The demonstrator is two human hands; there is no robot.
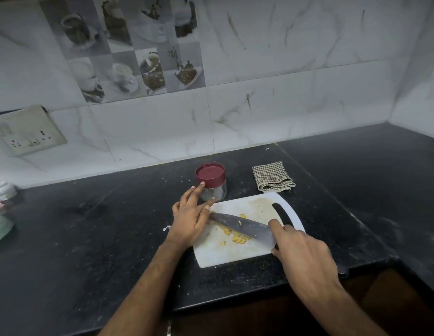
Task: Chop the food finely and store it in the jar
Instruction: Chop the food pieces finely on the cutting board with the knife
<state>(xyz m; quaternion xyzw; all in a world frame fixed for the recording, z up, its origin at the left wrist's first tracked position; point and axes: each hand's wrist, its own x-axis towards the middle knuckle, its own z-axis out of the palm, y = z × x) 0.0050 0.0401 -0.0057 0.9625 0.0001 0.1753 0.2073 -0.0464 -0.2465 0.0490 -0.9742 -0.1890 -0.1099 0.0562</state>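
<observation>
Chopping is under way on the white cutting board (235, 258), which lies on the black countertop (89, 238). The right hand (305, 258) grips the knife (242, 226) at its dark handle, fingers curled round it and forefinger laid forward towards the blade. The left hand (190, 217) rests flat on the blade's tip end, fingers straight and spread, holding nothing. Yellow food pieces (235, 236) lie scattered under and beside the blade, still coarse by appearance.

The jar (212, 183) stands just behind the board, its maroon lid on; the left fingertips reach close to it, though contact cannot be confirmed. A folded checked cloth (273, 177) lies to its right.

Risks noted: the board's near edge sits close to the counter edge, so rocking pressure could shift it. Spread fingers near the tip could slip onto the cutting edge. Pieces could scatter off the board. A stray left-hand movement could knock the jar.
</observation>
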